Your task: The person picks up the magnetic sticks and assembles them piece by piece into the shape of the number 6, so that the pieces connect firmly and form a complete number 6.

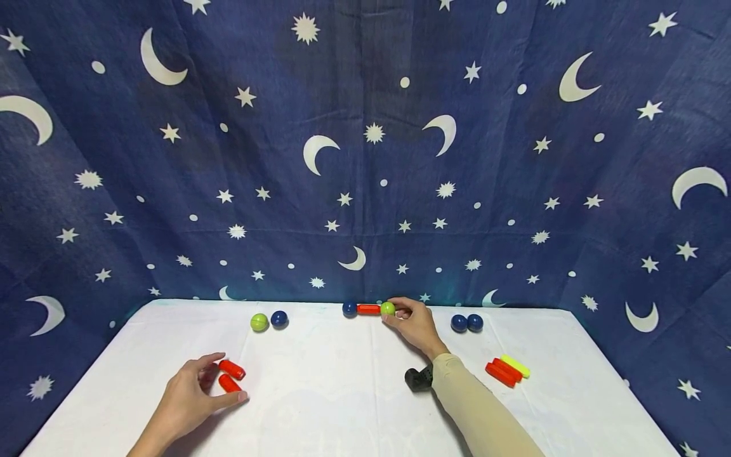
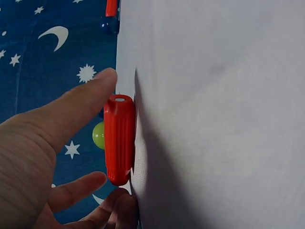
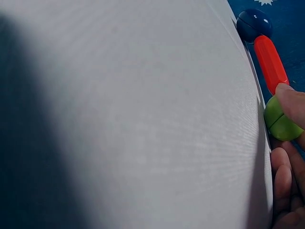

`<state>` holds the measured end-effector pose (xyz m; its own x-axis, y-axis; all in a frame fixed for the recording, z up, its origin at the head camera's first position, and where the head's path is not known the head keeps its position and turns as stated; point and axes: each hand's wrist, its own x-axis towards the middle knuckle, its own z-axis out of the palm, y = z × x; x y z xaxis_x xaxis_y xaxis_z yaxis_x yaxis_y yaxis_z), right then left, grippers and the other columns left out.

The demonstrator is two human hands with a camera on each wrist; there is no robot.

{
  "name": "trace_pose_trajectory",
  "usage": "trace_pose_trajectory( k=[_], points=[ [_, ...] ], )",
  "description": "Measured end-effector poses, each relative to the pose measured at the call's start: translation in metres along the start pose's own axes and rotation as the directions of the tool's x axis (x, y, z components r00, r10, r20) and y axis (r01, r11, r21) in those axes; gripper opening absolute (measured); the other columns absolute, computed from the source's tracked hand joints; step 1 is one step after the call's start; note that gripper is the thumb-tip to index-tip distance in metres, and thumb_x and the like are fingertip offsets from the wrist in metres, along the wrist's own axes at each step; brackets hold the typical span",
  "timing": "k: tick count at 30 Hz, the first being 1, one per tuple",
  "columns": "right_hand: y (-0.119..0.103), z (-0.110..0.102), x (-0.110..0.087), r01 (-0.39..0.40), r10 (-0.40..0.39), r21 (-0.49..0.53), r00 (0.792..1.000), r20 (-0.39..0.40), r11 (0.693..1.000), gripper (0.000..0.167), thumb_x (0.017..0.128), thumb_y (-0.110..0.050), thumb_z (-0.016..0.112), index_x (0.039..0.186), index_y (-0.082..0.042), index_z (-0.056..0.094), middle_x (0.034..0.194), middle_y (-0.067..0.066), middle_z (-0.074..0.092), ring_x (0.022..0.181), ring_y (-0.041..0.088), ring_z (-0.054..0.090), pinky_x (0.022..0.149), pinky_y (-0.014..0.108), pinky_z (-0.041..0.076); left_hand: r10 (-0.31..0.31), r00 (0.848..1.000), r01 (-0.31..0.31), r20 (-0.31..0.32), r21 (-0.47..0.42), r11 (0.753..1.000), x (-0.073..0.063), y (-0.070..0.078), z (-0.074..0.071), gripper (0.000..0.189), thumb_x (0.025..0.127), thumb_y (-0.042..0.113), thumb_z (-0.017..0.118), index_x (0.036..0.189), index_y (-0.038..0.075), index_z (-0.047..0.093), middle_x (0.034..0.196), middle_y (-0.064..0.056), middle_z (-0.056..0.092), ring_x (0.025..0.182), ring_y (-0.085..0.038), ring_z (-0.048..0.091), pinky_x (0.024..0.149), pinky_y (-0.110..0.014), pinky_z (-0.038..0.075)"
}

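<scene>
At the back middle of the table, my right hand [image 1: 417, 325] pinches a green ball [image 1: 388, 309] between thumb and fingers. This ball sits at the end of a red rod [image 1: 368, 310], with a dark blue ball [image 1: 349, 309] at the rod's other end. The right wrist view shows the same row, the thumb lying over the green ball [image 3: 280, 121]. My left hand [image 1: 185, 397] is at the front left, thumb and fingers spread around two short red rods, one farther back [image 1: 232, 369] and one nearer [image 1: 230, 383]. In the left wrist view, a red rod [image 2: 119, 140] stands between thumb and fingers.
A green ball [image 1: 259, 322] and a blue ball [image 1: 279, 319] lie back left. Two blue balls, left [image 1: 459, 324] and right [image 1: 475, 323], touch at back right. Red rods [image 1: 500, 374] and a yellow rod [image 1: 516, 365] lie nearer. A black object [image 1: 419, 379] is beside the right sleeve.
</scene>
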<state>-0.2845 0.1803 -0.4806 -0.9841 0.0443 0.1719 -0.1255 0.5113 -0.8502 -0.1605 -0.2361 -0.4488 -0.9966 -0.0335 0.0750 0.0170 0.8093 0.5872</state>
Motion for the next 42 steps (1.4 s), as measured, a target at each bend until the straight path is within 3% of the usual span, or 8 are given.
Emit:
trace_pose_trajectory(
  k=[6,10,19,27,32,34,38,42],
  points=[
    [0.0,0.0,0.0,0.019,-0.019,0.014,1.0,-0.005,1.0,0.036,0.083,-0.017,0.086,0.116,-0.008,0.075,0.096,0.001,0.07,0.082,0.015,0.057,0.074,0.027,0.049,-0.092,0.995,0.093,0.033,-0.021,0.995,0.0,0.004,0.003,0.092,0.061,0.035,0.098,0.128,-0.01,0.054,0.098,-0.011,0.062,0.086,-0.024,0.055,0.075,-0.036,0.052],
    [-0.001,0.0,0.0,0.014,-0.014,0.016,1.0,-0.005,1.0,0.036,0.083,-0.017,0.086,0.115,-0.008,0.075,0.095,0.001,0.07,0.082,0.015,0.056,0.073,0.027,0.049,-0.117,0.992,0.119,0.041,-0.061,0.991,-0.001,0.004,0.003,0.084,0.064,0.029,0.098,0.123,-0.01,0.052,0.096,-0.011,0.06,0.085,-0.023,0.055,0.071,-0.029,0.052],
    [-0.001,0.0,-0.002,0.018,-0.018,0.019,1.0,-0.006,1.0,0.036,0.082,-0.016,0.085,0.116,-0.007,0.075,0.095,0.002,0.07,0.083,0.014,0.058,0.073,0.025,0.05,-0.134,0.99,0.136,0.036,-0.092,0.986,-0.005,0.009,-0.003,0.071,0.066,0.026,0.097,0.117,-0.007,0.062,0.101,-0.014,0.065,0.078,-0.019,0.059,0.065,-0.024,0.054],
    [0.0,-0.001,-0.001,0.042,-0.042,0.022,0.999,-0.004,0.999,0.036,0.082,-0.016,0.086,0.115,-0.008,0.075,0.094,0.001,0.07,0.082,0.013,0.058,0.071,0.024,0.05,-0.07,0.995,0.085,0.067,-0.256,0.963,-0.012,0.035,-0.005,0.061,0.066,0.011,0.096,0.119,-0.002,0.068,0.111,-0.014,0.066,0.087,-0.02,0.069,0.075,-0.029,0.06],
    [0.001,0.0,-0.001,0.034,-0.034,0.012,0.999,-0.005,0.999,0.036,0.083,-0.016,0.086,0.116,-0.008,0.075,0.096,0.001,0.07,0.082,0.014,0.058,0.072,0.025,0.05,0.055,0.995,-0.016,0.083,-0.412,0.911,-0.007,0.057,0.004,0.057,0.068,0.006,0.093,0.12,0.001,0.069,0.114,-0.011,0.068,0.089,-0.015,0.071,0.079,-0.024,0.058],
    [0.001,0.0,-0.001,0.035,-0.035,0.011,0.999,-0.006,0.999,0.036,0.083,-0.016,0.085,0.117,-0.009,0.075,0.096,0.001,0.071,0.082,0.014,0.058,0.072,0.026,0.05,0.108,0.989,-0.042,0.104,-0.497,0.867,-0.002,0.065,0.009,0.057,0.07,0.003,0.092,0.122,-0.001,0.068,0.117,-0.013,0.068,0.092,-0.017,0.072,0.081,-0.025,0.058],
    [0.0,-0.001,-0.002,0.039,-0.039,0.013,0.999,-0.002,0.999,0.036,0.083,-0.016,0.085,0.117,-0.008,0.074,0.097,0.001,0.071,0.082,0.014,0.058,0.072,0.026,0.05,0.171,0.971,-0.031,0.165,-0.622,0.782,0.014,0.083,0.023,0.058,0.073,-0.001,0.087,0.127,-0.006,0.064,0.118,-0.019,0.067,0.098,-0.024,0.071,0.085,-0.027,0.058],
    [-0.002,-0.001,-0.003,0.032,-0.032,0.016,0.999,-0.007,0.999,0.036,0.083,-0.015,0.086,0.116,-0.008,0.075,0.095,0.001,0.071,0.082,0.014,0.058,0.072,0.025,0.05,0.21,0.96,-0.037,0.188,-0.654,0.755,0.031,0.1,0.041,0.058,0.074,-0.003,0.085,0.128,-0.009,0.063,0.114,-0.018,0.068,0.098,-0.026,0.07,0.084,-0.026,0.057]
  ],
)
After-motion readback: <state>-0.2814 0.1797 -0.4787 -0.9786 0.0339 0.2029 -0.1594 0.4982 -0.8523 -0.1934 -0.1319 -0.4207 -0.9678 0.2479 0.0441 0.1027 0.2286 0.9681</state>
